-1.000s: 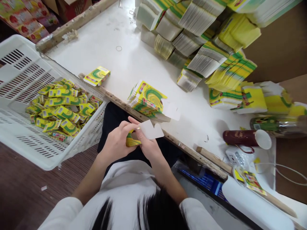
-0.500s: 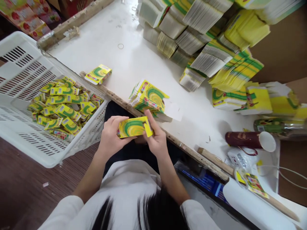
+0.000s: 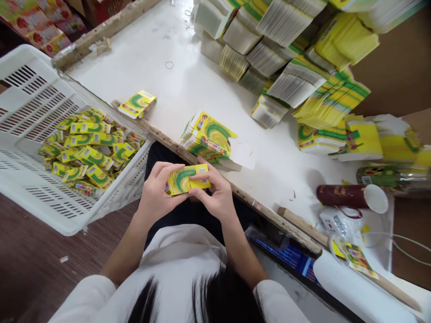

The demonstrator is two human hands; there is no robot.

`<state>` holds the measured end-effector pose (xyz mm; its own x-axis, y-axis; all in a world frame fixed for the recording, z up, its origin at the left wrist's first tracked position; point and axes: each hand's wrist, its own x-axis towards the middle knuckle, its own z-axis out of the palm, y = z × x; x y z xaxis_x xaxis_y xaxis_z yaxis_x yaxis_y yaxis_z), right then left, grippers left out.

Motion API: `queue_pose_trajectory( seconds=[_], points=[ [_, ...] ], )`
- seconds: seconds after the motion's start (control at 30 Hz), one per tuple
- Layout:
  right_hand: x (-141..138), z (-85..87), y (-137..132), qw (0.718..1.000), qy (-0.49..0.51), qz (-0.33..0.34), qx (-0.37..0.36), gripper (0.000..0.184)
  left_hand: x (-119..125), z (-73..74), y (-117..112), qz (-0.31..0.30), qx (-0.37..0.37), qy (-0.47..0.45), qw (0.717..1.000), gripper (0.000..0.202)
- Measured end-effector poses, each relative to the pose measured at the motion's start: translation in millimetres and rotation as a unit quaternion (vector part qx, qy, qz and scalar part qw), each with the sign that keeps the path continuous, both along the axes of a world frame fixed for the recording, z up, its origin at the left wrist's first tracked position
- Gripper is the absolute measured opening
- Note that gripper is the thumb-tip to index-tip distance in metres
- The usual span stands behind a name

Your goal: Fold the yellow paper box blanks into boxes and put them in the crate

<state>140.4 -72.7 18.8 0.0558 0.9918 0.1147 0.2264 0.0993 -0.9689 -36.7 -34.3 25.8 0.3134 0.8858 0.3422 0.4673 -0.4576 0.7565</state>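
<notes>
A small yellow and green carton [image 3: 182, 180] is held over my lap, just off the table's front edge. My left hand [image 3: 158, 188] is closed around its left end, thumb below and fingers above. At the other end my right hand [image 3: 217, 188] grips it, its fingers across the barcode flap, which lies down flat. A stack of flattened cartons [image 3: 210, 134] lies on the table just beyond my hands. Farther left, a single carton [image 3: 138, 104] rests on the table edge.
A white plastic basket [image 3: 77, 220] at the left holds many folded cartons. Bundles of flat cartons [image 3: 289, 80] are piled at the back right. A maroon mug [image 3: 340, 197] lies on its side at the right, near a power strip [image 3: 336, 223]. A wooden strip [image 3: 276, 215] edges the table.
My right hand has shifted its fingers inward over the carton's end. The flap that stood bent at an angle now lies flat. My left hand keeps its hold.
</notes>
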Motion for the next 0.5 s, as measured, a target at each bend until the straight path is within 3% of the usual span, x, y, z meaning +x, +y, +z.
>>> queue_pose_trajectory(
  seconds=[0.1, 0.17, 0.2, 0.27, 0.33, 0.4, 0.43, 0.5],
  points=[
    [-5, 0.0, 1, 1.000, 0.013, 0.014, 0.019, 0.044, -9, 1.8, 3, -0.003, 0.002, 0.005, 1.000, 0.054],
    [4, 4.7, 4, 0.998, -0.005, -0.010, 0.066, 0.068, -30, 2.9, 9, 0.052, 0.020, 0.031, 0.998, 0.058],
    [11, 7.6, 8, 0.994, -0.033, -0.046, 0.095, 0.071, -44, 2.6, 13, 0.109, 0.030, 0.058, 0.992, 0.060],
    [27, 12.0, 17, 0.971, -0.134, -0.145, 0.137, 0.061, -75, -1.0, 23, 0.278, 0.067, 0.110, 0.952, 0.070],
    [42, 12.1, 28, 0.935, -0.260, -0.204, 0.127, 0.048, -99, -7.8, 32, 0.377, 0.058, 0.172, 0.908, 0.104],
    [51, 8.3, 38, 0.912, -0.344, -0.206, 0.090, 0.040, -109, -14.5, 36, 0.397, 0.048, 0.184, 0.898, 0.117],
    [52, 6.0, 43, 0.905, -0.366, -0.201, 0.075, 0.037, -107, -16.8, 36, 0.379, 0.047, 0.177, 0.907, 0.114],
    [51, 3.2, 48, 0.900, -0.382, -0.200, 0.064, 0.030, -92, -19.1, 32, 0.306, 0.029, 0.137, 0.942, 0.086]
  ],
)
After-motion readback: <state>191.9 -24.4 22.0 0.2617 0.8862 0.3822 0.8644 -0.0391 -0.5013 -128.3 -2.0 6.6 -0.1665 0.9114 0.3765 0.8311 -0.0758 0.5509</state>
